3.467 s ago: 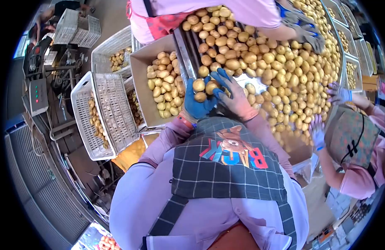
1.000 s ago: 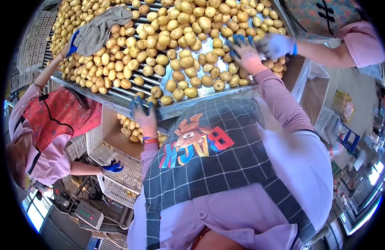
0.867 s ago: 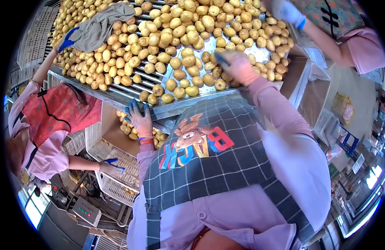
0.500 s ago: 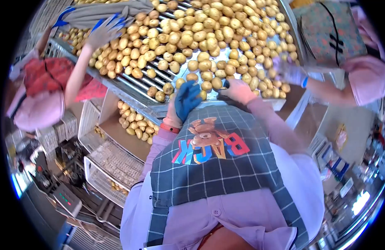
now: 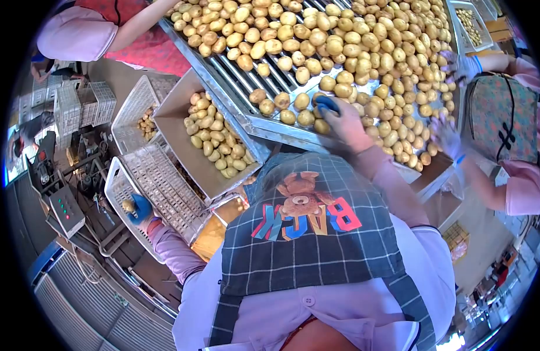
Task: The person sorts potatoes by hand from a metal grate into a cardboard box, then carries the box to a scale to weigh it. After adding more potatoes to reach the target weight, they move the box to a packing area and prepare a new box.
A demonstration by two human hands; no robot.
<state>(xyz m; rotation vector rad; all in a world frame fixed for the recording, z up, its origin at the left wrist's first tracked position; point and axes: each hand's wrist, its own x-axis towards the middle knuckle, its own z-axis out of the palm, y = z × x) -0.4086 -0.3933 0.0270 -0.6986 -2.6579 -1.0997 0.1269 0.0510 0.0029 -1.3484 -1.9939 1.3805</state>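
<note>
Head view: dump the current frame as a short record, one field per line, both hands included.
left hand: gloved, holding a potato at the white crate
right hand: gloved, among loose potatoes; grip cannot be told
work surface: metal table with rollers at its left part
box: open cardboard box beside the table, potatoes inside
nearby people: red apron upper left; patterned apron at right
</note>
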